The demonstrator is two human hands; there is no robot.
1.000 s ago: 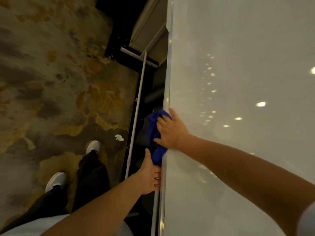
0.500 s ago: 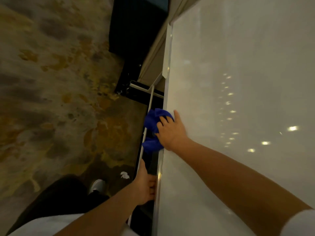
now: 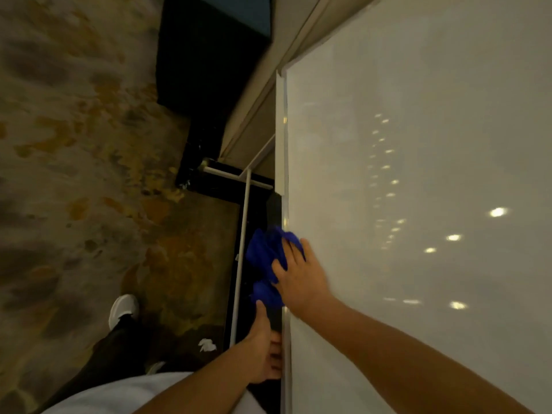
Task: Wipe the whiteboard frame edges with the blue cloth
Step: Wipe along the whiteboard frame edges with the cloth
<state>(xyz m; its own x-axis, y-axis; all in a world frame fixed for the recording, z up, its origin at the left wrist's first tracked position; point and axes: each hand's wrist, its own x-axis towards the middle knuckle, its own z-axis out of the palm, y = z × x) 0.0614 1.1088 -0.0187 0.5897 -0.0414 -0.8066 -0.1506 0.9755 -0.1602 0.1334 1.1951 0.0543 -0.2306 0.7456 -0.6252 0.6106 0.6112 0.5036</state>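
The whiteboard (image 3: pixel 418 204) fills the right side, seen steeply from above, and its pale metal frame edge (image 3: pixel 281 130) runs down the picture's middle. My right hand (image 3: pixel 301 279) presses the bunched blue cloth (image 3: pixel 265 258) over that edge, fingers spread across the cloth. Just below, my left hand (image 3: pixel 265 351) grips the same frame edge, thumb up and fingers curled behind it. Part of the cloth hangs over the far side of the frame.
A thin white stand tube (image 3: pixel 240 264) and crossbar (image 3: pixel 230 174) sit behind the board on a dark base. Patterned carpet (image 3: pixel 74 174) lies at the left, with a white paper scrap (image 3: pixel 206 345), my white shoe (image 3: pixel 123 309) and dark trouser leg.
My right hand has kept sliding the blue cloth along the frame edge towards the far corner while my head tilted up, showing that corner. My left hand keeps its grip.
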